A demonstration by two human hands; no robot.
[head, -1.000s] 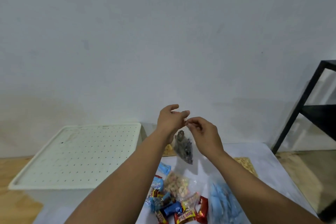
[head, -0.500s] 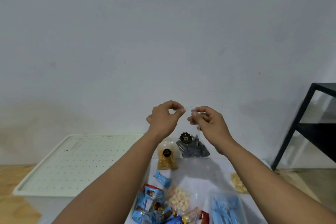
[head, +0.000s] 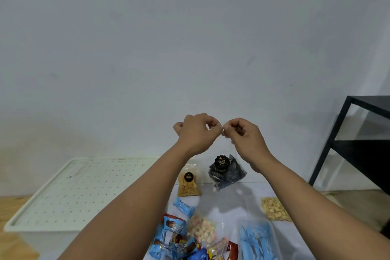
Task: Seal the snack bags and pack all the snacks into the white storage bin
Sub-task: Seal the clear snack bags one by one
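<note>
Clear bag (head: 228,172) top pinched by raised left hand (head: 197,132), right hand (head: 244,136).

A black metal shelf frame (head: 358,143) stands at the right — against a plain pale wall (head: 168,38) — on wooden flooring (head: 12,205).

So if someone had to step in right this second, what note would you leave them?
Left hand and right hand: raised, both pinching the top edge of the clear bag of dark snacks, which hangs from the fingers.
White storage bin: at left, lid on.
On the table: orange snack bag, pale nut bag, wrapped snacks, blue packs.
Done: nothing visibly packed.
Left: finish sealing, open bin, pack everything.
</note>
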